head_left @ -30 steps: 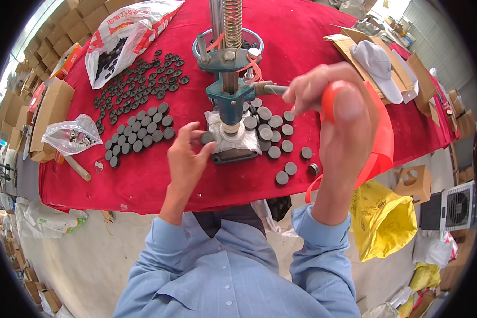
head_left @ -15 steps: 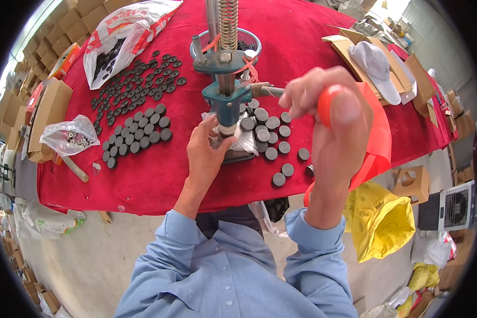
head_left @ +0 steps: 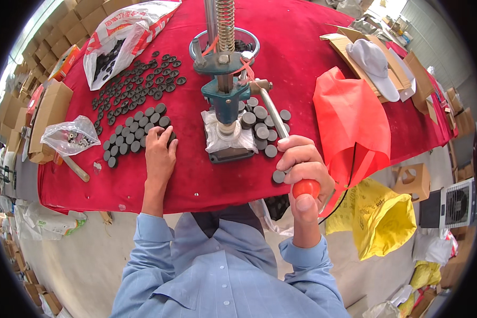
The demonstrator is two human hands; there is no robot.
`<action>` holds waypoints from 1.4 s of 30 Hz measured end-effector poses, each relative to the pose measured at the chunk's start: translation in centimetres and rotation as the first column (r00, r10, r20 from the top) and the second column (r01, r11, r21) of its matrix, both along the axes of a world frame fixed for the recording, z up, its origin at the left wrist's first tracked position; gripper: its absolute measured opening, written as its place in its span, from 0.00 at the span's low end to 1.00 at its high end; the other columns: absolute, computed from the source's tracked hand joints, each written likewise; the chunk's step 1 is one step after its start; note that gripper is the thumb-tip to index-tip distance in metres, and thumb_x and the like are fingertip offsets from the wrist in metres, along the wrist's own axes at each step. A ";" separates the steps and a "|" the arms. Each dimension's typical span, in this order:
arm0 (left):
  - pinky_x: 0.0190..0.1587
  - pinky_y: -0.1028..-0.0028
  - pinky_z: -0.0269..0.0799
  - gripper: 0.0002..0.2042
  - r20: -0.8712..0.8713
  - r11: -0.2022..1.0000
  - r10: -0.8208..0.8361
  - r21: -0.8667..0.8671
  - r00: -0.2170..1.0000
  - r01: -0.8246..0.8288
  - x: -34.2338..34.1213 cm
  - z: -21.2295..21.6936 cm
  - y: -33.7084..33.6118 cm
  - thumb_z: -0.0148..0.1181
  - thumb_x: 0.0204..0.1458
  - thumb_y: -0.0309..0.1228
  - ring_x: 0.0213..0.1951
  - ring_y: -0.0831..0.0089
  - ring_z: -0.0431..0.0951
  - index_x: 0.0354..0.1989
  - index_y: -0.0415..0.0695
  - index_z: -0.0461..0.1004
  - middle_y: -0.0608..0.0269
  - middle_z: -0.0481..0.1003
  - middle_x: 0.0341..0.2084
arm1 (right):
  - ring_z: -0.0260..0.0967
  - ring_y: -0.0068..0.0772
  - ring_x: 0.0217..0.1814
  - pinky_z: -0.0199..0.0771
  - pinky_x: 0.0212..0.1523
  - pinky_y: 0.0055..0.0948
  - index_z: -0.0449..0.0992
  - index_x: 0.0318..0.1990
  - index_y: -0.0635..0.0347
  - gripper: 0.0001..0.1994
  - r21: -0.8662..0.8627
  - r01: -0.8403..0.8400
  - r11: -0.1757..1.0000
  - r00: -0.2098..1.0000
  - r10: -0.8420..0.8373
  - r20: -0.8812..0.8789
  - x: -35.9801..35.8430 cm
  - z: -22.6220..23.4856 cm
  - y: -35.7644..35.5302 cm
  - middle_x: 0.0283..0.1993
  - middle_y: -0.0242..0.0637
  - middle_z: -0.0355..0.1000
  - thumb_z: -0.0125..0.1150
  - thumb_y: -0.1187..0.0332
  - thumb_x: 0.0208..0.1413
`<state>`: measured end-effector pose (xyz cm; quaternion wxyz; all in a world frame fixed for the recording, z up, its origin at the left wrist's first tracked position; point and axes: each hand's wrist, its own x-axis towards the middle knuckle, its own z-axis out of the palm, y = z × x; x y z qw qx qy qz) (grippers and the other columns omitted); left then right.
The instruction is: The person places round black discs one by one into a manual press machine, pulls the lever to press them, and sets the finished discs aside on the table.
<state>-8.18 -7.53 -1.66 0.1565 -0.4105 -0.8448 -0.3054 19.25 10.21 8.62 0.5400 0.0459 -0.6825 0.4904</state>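
Since half a second ago, the left hand (head_left: pixel 160 153) has left the teal hand press (head_left: pixel 225 100) and now lies at the rows of dark round discs (head_left: pixel 135 135) on the red desk (head_left: pixel 196 175), fingers loosely spread, touching the nearest discs. Meanwhile the right hand (head_left: pixel 302 167) has pulled the press lever down, fingers wrapped around its orange knob (head_left: pixel 306 188). More finished discs (head_left: pixel 259 124) lie right of the press.

Light-blue buttoned shirt (head_left: pixel 222 265) — long sleeves, cuffs at the wrists.
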 end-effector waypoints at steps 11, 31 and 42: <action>0.33 0.74 0.76 0.23 0.320 0.919 -0.286 0.360 0.903 0.163 5.7 3.0 5.0 0.78 0.45 0.23 0.29 0.74 0.77 0.52 0.39 0.79 0.60 0.79 0.34 | 0.73 0.38 0.38 0.74 0.41 0.35 0.75 0.31 0.65 0.15 0.108 -0.098 0.989 0.995 0.098 0.009 -1.7 6.8 2.8 0.31 0.40 0.73 0.63 0.60 0.54; 0.52 0.61 0.75 0.16 -0.040 0.983 -0.100 0.152 0.994 0.105 2.1 2.1 3.6 0.71 0.55 0.32 0.47 0.57 0.79 0.50 0.40 0.80 0.53 0.80 0.44 | 0.73 0.51 0.49 0.73 0.53 0.49 0.75 0.33 0.63 0.21 -0.026 -0.076 0.997 0.995 0.074 -0.061 -0.4 -1.0 -0.4 0.35 0.44 0.73 0.62 0.50 0.58; 0.48 0.63 0.75 0.20 -0.069 1.000 -0.001 -0.023 0.998 0.000 -0.2 -0.3 -2.3 0.71 0.53 0.25 0.46 0.59 0.77 0.55 0.39 0.79 0.55 0.75 0.48 | 0.73 0.53 0.52 0.75 0.50 0.48 0.75 0.33 0.62 0.22 -0.032 -0.024 0.999 0.999 0.023 -0.026 -0.1 0.3 -0.2 0.36 0.45 0.74 0.62 0.48 0.60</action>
